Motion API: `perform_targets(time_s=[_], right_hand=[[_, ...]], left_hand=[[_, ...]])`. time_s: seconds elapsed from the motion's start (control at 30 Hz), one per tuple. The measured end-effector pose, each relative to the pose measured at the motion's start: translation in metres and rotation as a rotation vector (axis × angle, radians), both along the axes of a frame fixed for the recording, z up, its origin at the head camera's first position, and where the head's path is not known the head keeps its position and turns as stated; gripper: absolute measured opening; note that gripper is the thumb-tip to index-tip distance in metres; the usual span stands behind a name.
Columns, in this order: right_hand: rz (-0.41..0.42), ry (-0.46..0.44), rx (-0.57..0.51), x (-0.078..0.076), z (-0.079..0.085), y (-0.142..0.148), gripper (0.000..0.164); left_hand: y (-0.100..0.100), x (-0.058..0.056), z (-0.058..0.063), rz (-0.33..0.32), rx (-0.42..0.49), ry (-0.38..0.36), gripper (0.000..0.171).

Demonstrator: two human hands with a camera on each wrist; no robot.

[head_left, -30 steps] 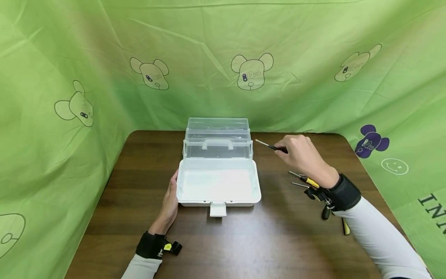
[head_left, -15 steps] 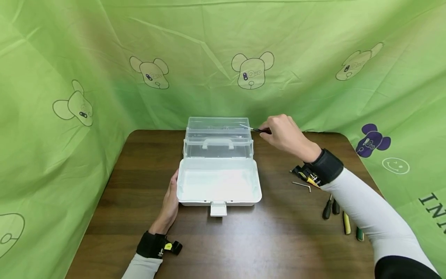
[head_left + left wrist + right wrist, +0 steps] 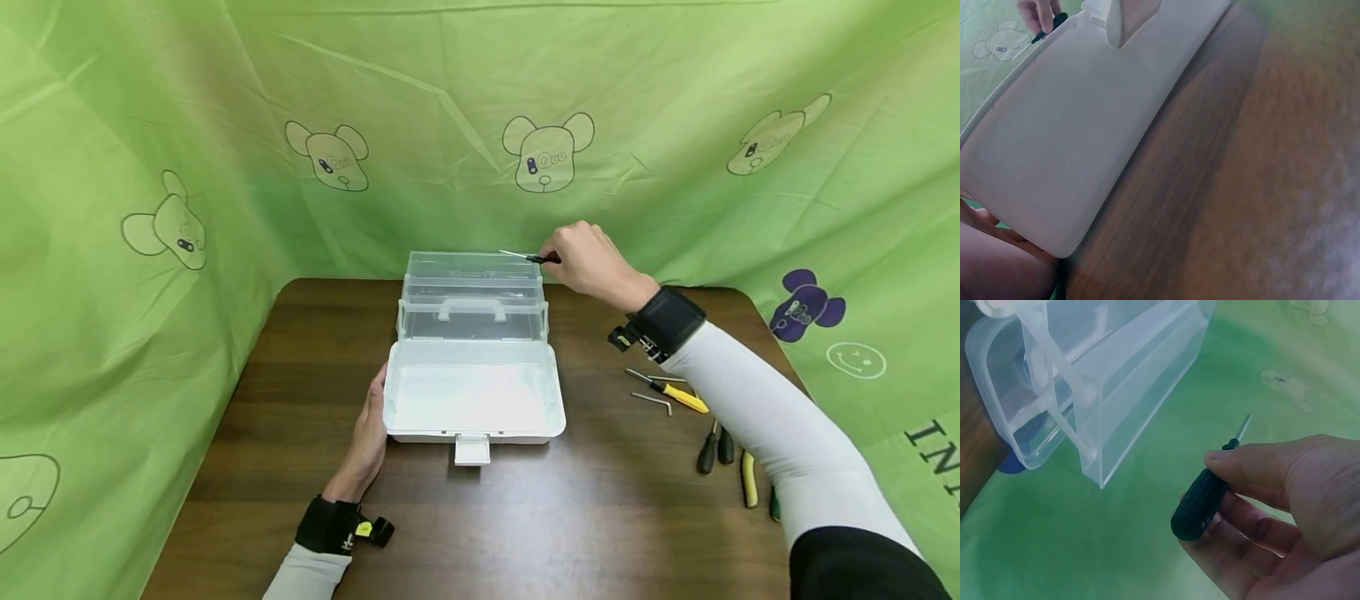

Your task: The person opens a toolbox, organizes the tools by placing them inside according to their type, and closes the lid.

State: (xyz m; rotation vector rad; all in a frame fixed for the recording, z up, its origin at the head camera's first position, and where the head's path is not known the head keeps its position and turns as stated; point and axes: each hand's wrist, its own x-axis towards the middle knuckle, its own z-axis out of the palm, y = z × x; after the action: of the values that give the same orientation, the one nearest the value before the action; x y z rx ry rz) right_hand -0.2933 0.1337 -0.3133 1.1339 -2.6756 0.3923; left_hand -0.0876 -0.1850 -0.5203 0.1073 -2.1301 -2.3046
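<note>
"One screwdriver [image 3: 1197, 506]: where?"
"Pinched in the right hand [image 3: 592, 260], near the clear trays [image 3: 471, 265]."
"And the left hand [image 3: 367, 433]?"
"Against the white box [image 3: 480, 393]; it's partly hidden, so I can't tell its grip."

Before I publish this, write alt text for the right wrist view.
The right hand grips a dark-handled screwdriver, its metal shaft pointing toward the upper right. Clear plastic trays show at upper left, not touching the screwdriver, with green cloth behind and some brown table at the left edge.
</note>
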Motion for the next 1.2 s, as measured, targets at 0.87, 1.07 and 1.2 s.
perform_targets(time_s=[0.87,1.07,1.2], right_hand=[[-0.014,-0.082,0.158,-0.053,-0.008,-0.045,0.029],[-0.008,-0.107,0.198,-0.062,-0.020,-0.055,0.033],[0.002,-0.116,0.200,-0.065,-0.026,-0.060,0.032]], left_hand=[[-0.001,-0.002,0.000,0.006,-0.007,0.001,0.069],[-0.001,-0.001,0.000,0.004,0.005,0.021,0.069],[-0.001,-0.002,0.000,0.002,0.011,0.026,0.068]])
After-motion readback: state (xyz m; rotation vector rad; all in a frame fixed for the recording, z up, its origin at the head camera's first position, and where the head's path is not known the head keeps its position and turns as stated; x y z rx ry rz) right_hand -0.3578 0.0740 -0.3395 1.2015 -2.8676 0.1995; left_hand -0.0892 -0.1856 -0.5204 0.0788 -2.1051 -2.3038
